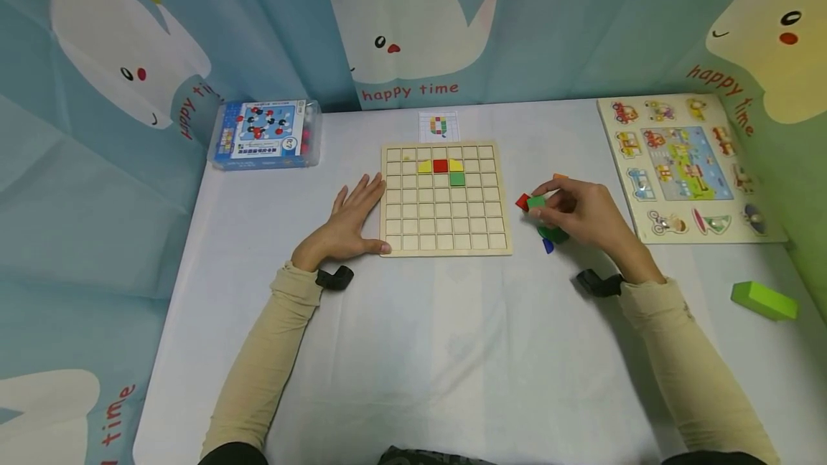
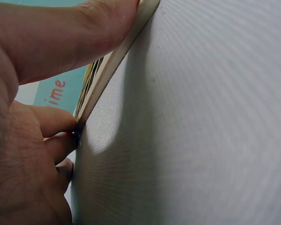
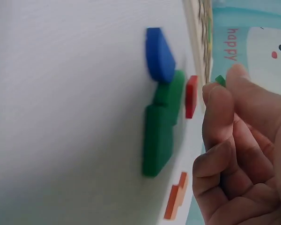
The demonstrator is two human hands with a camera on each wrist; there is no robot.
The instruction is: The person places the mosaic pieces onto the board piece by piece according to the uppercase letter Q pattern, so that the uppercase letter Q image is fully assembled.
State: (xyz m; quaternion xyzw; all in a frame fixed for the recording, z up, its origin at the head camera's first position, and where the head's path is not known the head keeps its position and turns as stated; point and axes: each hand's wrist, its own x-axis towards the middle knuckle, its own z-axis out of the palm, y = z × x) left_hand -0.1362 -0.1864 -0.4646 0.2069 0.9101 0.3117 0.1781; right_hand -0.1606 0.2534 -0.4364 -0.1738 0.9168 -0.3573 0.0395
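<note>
My left hand (image 1: 345, 224) lies along the left side of the wooden grid board (image 1: 446, 250), fingers straight, the thumb touching its lower left corner. Seated in upper cells of the grid are a red square (image 1: 440, 166), yellow pieces (image 1: 424, 166) on either side of it and a green square (image 1: 457, 179). Right of the board, my right hand (image 1: 578, 210) pinches a small green block (image 1: 536, 202) between thumb and index finger. Beneath that hand lie a red block (image 3: 191, 97), a blue piece (image 3: 159, 55), green blocks (image 3: 158, 140) and orange pieces (image 3: 175, 196).
A pattern card (image 1: 438, 126) lies behind the board. A boxed set (image 1: 265, 135) sits at the back left. On the right are a wooden picture puzzle (image 1: 743, 228) and a light green block (image 1: 764, 300). Printed curtains (image 1: 271, 34) hang behind the white table (image 1: 413, 350).
</note>
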